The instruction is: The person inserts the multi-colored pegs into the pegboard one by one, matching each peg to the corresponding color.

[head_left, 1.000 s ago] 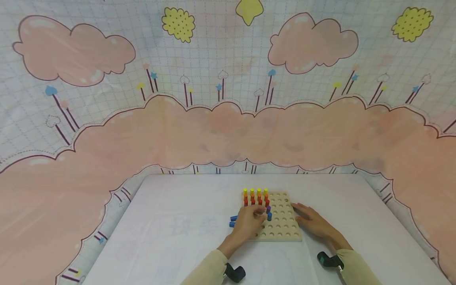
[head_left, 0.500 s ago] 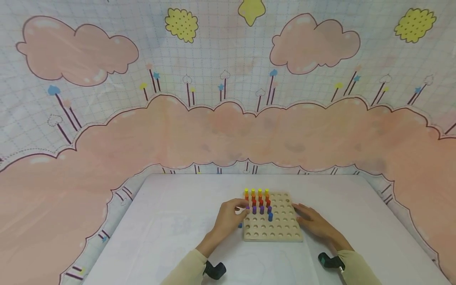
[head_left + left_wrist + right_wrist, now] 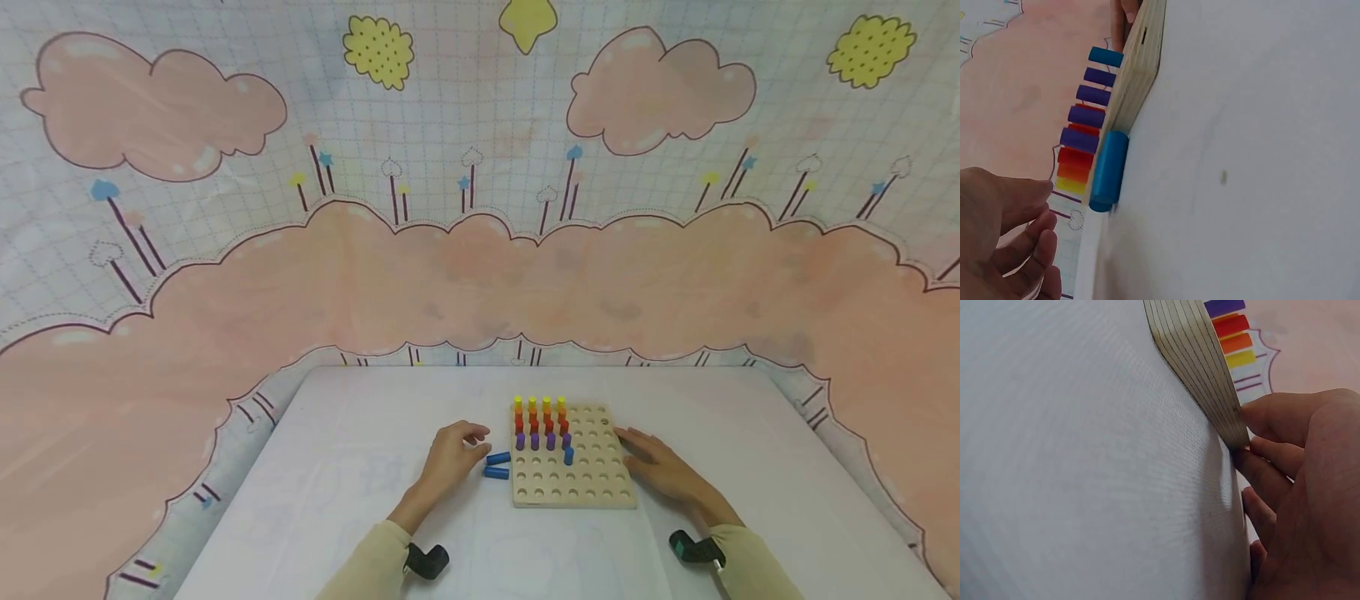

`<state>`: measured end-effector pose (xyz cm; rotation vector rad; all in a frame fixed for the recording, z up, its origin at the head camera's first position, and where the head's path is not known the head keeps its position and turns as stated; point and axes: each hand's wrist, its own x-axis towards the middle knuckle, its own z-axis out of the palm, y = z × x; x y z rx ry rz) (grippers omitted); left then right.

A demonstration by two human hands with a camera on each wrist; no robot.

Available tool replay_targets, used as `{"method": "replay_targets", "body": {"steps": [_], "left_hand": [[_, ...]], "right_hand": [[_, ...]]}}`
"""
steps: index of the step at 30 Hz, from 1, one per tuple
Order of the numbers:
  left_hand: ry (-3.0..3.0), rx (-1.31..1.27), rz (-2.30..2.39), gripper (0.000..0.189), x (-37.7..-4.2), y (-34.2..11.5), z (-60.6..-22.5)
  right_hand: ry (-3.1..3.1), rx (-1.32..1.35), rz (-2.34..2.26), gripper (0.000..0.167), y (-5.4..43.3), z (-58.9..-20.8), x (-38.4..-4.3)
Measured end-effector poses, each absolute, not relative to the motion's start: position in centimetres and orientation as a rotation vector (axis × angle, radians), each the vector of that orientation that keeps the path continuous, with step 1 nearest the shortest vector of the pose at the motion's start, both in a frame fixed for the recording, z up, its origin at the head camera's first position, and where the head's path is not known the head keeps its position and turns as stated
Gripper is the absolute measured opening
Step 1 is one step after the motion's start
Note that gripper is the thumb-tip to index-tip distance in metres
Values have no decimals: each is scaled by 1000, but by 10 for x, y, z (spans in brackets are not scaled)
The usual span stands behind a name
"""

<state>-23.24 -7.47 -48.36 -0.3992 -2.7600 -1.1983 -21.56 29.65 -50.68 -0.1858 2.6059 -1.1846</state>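
Note:
A square wooden pegboard [image 3: 600, 479] with several rows of holes lies on the table. Yellow, orange, red and purple pegs [image 3: 535, 442] stand upright in rows toward its far left. One blue peg [image 3: 568, 456] is upright in front of the purple row's right end. Two loose blue pegs [image 3: 497, 472] lie on the table along the board's left side. Just left of these is my left hand [image 3: 447, 457], its fingers loosely bent with nothing between them; the left wrist view shows it apart from the pegs. My right hand [image 3: 663, 471] rests its fingertips and thumb against the board's right edge.
The white tabletop [image 3: 360, 467] spreads around the board. Behind it hangs a cloth [image 3: 480, 283] printed with clouds. A small black device [image 3: 427, 561] is worn at the left wrist, and a similar black device [image 3: 693, 547] at the right.
My left hand has left the purple row and moved left off the board, uncovering the whole row and the two loose blue pegs. The right hand stays at the board's edge.

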Motion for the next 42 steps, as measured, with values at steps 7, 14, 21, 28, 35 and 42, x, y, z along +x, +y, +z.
{"method": "replay_targets", "body": {"steps": [7, 14, 21, 28, 35, 42], "left_hand": [[-2861, -377, -1257, 17, -238, -77, -493], [-2919, -420, -1229, 16, -243, -70, -499], [-2980, -443, -1214, 15, -244, -64, -502], [-2978, -438, -1189, 14, -245, -63, -504], [-2947, -384, -1283, 13, -242, -68, -496], [-2921, -360, -1328, 19, -236, -69, -487]], "right_hand": [[2643, -219, -1167, 58, 296, -507, -215], [2632, -197, -1166, 58, 296, -506, -216], [2635, -188, -1152, 59, 295, -507, -215], [2630, -171, -1157, 59, 295, -508, -215], [2611, -158, -1156, 59, 295, -507, -215], [2601, -172, -1159, 59, 296, -507, -216]]}}
